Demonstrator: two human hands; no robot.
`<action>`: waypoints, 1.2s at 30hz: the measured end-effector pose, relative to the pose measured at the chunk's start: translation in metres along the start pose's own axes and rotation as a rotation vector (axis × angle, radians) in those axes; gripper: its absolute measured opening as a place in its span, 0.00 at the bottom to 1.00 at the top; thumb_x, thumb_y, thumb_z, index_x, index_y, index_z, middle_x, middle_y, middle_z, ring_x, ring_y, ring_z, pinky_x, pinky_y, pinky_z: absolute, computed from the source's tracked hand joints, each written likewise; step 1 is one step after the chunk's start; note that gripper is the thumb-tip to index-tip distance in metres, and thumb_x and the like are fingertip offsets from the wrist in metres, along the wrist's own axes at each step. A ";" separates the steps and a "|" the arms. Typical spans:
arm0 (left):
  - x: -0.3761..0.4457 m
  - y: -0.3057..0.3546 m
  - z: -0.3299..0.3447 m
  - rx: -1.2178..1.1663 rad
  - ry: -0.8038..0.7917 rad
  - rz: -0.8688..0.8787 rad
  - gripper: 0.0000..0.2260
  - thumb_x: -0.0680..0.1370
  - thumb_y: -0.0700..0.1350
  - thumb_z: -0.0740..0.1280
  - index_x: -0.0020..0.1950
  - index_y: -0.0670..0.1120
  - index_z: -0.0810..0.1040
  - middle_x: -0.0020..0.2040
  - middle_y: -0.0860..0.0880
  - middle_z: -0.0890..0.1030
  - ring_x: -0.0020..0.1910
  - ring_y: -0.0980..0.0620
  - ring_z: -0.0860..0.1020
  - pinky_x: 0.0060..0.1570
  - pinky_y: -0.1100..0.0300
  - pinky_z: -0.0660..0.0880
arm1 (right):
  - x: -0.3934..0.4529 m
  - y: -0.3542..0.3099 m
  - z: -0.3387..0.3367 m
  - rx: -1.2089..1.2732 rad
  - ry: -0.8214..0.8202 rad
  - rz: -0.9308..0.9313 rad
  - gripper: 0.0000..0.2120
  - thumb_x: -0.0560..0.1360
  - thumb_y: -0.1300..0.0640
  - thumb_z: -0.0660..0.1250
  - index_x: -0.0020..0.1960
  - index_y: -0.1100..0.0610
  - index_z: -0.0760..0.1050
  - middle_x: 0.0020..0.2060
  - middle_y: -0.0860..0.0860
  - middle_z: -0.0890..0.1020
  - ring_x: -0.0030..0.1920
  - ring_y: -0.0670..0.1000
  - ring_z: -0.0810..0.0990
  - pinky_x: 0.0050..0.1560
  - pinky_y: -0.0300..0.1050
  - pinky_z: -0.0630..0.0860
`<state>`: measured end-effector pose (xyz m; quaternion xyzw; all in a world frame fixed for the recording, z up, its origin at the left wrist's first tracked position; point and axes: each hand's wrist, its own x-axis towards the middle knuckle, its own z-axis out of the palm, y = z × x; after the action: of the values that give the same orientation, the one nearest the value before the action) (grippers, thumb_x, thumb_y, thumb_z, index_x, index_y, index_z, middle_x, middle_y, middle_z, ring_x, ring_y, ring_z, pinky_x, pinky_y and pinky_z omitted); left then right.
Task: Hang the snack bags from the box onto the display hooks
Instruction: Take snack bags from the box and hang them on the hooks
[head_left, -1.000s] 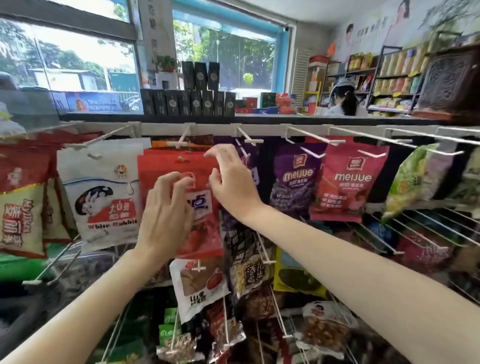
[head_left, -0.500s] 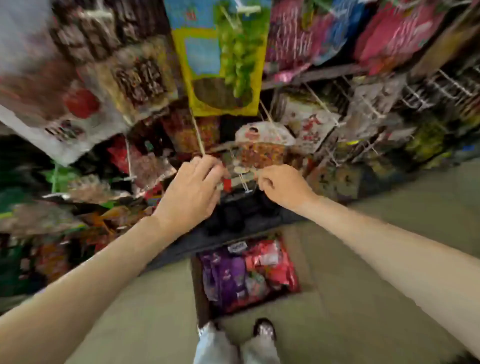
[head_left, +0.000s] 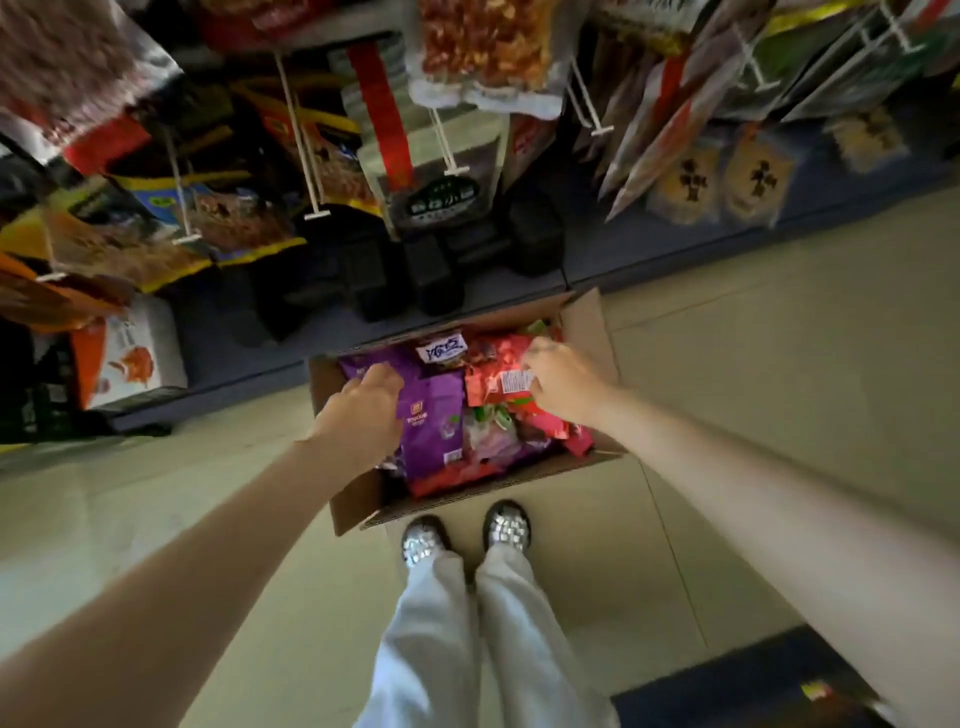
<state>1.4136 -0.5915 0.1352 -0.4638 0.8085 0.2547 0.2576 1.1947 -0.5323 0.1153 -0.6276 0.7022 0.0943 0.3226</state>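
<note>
An open cardboard box (head_left: 470, 498) stands on the floor in front of my feet, filled with snack bags. My left hand (head_left: 363, 413) lies on a purple snack bag (head_left: 434, 410) at the box's left side, fingers curled down over its upper left edge. My right hand (head_left: 563, 384) pinches a red snack bag (head_left: 496, 383) near its barcode label, at the right side of the box. Above hang the display hooks (head_left: 317, 214) with white tips, carrying several snack bags (head_left: 483, 47).
The bottom shelf behind the box holds black packages (head_left: 431, 270) and an orange-and-white carton (head_left: 130, 356). My shoes (head_left: 422, 540) stand just in front of the box on beige floor tiles. A dark mat (head_left: 753, 686) lies at the lower right.
My view has swung from the top hooks down to the floor. Both hands have left the hanging red bag and dropped into the box, the left onto the purple bag, the right onto a red one.
</note>
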 end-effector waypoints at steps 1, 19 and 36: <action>0.008 -0.003 0.012 -0.005 -0.030 -0.010 0.24 0.76 0.40 0.62 0.72 0.42 0.62 0.72 0.45 0.61 0.67 0.42 0.68 0.66 0.51 0.67 | 0.010 0.000 0.014 0.003 -0.049 0.009 0.17 0.74 0.66 0.60 0.62 0.62 0.73 0.64 0.54 0.71 0.58 0.58 0.76 0.57 0.55 0.75; 0.132 -0.090 0.148 -0.167 0.176 0.042 0.15 0.77 0.38 0.59 0.63 0.43 0.72 0.65 0.46 0.68 0.52 0.44 0.78 0.54 0.53 0.73 | 0.216 -0.048 0.212 -0.010 -0.391 -0.118 0.21 0.75 0.63 0.60 0.67 0.64 0.67 0.71 0.55 0.63 0.59 0.58 0.75 0.57 0.46 0.76; -0.052 0.019 -0.174 -0.526 0.374 0.406 0.20 0.69 0.31 0.62 0.61 0.36 0.70 0.56 0.37 0.74 0.50 0.41 0.75 0.43 0.75 0.67 | -0.044 -0.144 -0.238 0.249 0.165 -0.317 0.21 0.72 0.58 0.63 0.21 0.58 0.74 0.20 0.54 0.75 0.24 0.47 0.73 0.29 0.28 0.68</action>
<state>1.3887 -0.6643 0.3010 -0.3830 0.8239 0.4104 -0.0778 1.2509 -0.6520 0.3644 -0.6909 0.6251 -0.0969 0.3500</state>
